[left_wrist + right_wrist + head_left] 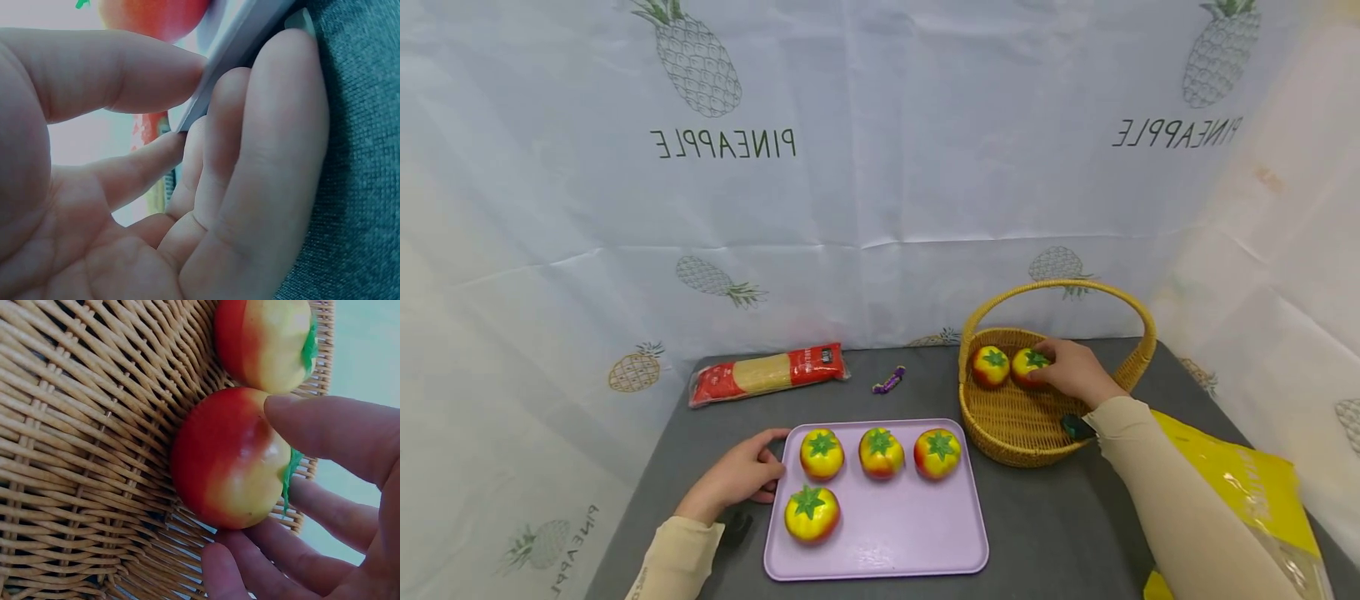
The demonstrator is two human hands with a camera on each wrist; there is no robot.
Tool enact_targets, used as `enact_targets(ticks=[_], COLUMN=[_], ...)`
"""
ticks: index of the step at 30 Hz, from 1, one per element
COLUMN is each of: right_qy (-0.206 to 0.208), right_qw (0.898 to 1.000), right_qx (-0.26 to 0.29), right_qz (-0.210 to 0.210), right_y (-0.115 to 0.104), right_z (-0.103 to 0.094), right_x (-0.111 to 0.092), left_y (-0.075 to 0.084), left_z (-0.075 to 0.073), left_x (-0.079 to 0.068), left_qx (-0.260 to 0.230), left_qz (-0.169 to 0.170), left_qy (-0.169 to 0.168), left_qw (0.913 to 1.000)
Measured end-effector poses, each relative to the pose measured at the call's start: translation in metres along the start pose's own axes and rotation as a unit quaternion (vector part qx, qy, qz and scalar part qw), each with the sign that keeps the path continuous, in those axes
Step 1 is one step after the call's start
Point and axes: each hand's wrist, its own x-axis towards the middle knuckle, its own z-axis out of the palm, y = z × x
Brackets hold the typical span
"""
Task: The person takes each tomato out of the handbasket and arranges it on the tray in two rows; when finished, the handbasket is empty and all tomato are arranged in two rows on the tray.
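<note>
My right hand (1078, 371) reaches into the wicker basket (1015, 454) and grips a red-and-yellow fruit with a green leafy cap (231, 462). In the right wrist view the thumb lies on its upper side and the fingers curl beneath it. A second such fruit (990, 367) sits next to it in the basket. My left hand (737, 475) pinches the left rim of the lilac tray (895, 554), thumb on the edge (203, 78) and fingers bent against the underside. Several matching fruits stand on the tray, one (812, 514) at front left and others (882, 453) along the back.
At the back left lies a red-and-yellow packet of noodles (767, 373). A small purple wrapped sweet (890, 380) is behind the tray. The basket's tall handle (1052, 285) arches over the right hand. A yellow bag (1240, 475) lies by the right forearm on the dark table (1030, 533).
</note>
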Motion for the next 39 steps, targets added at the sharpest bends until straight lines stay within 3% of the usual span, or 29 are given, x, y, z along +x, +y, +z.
enact_targets(ticks=[16,22,30,39], right_qy=[0.005,0.014,0.035,0.067], right_qw=[1.000,0.999,0.996,0.991], right_qx=[-0.015,-0.022,-0.026,-0.027], right_qz=[-0.011,-0.037,-0.074,-0.116], right_y=[-0.004,-0.020,-0.052,-0.087], right_z=[0.000,-0.006,-0.015,0.000], right_x=[-0.002,-0.012,-0.047,-0.094], left_y=[-0.004,-0.004,-0.002,0.001], left_z=[0.003,-0.001,-0.003,0.000], left_x=[-0.004,-0.007,-0.005,-0.003], left_qx=[-0.007,-0.005,0.004,0.015], left_qz=[0.009,0.010,0.012,0.013], left_qy=[0.006,0.008,0.005,0.002], left_qw=[0.9999,0.9999,0.9999,0.9998])
